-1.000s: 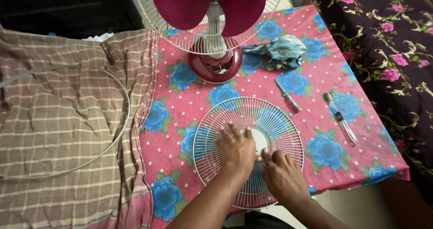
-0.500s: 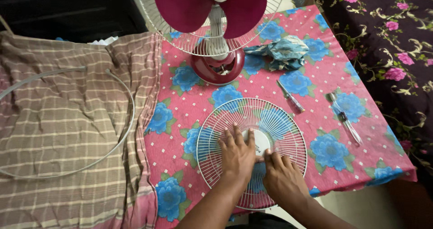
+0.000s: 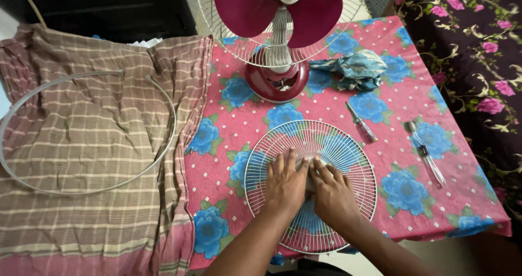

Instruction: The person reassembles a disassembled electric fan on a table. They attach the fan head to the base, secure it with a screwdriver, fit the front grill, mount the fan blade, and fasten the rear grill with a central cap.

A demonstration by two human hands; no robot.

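Our fingers lay flat and slightly spread on a round white wire fan guard [image 3: 331, 145], pinching nothing. The left hand [image 3: 285, 184] and the right hand [image 3: 333, 195] sat side by side, touching over the guard's centre, so its middle disc was hidden beneath them. The guard rested flat on a pink tablecloth [image 3: 244, 124] printed with blue flowers, at the near edge of the table.

Beyond the guard stood a table fan [image 3: 277, 31] with dark red blades and a red base (its rear cage in place, its front open). Right of the fan's base lay a crumpled blue cloth [image 3: 356, 69]. Right of the guard were two screwdrivers: a small one [image 3: 362, 122] just beside the rim, a clear-handled one [image 3: 427, 152] farther out. Left of the guard, a striped brown cloth [image 3: 81, 135] carried a thin white hoop [image 3: 163, 145].
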